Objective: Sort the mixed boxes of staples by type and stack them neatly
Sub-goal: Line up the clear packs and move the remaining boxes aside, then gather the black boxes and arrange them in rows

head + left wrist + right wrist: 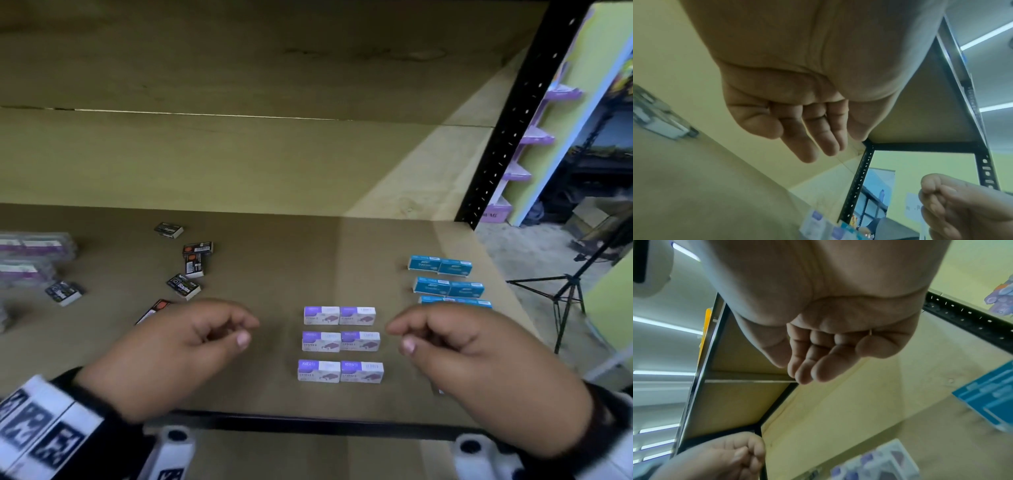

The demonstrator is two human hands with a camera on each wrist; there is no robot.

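Purple-and-white staple boxes (342,344) lie in three rows of two on the brown shelf board (274,260). Blue boxes (447,279) sit in paired rows to their right; the nearest row is partly hidden behind my right hand. Black boxes (186,274) lie scattered at the left. My left hand (239,330) hovers left of the purple boxes and my right hand (402,334) hovers right of them. Both have loosely curled fingers and hold nothing. The left wrist view shows the left hand's relaxed fingers (807,129), and the right wrist view shows the right hand's fingers (818,356) the same.
Clear packs with purple labels (30,257) are stacked at the far left. A black perforated upright (513,113) bounds the shelf on the right, with a tripod (568,291) on the floor beyond. The shelf's black front edge (308,423) runs under my wrists.
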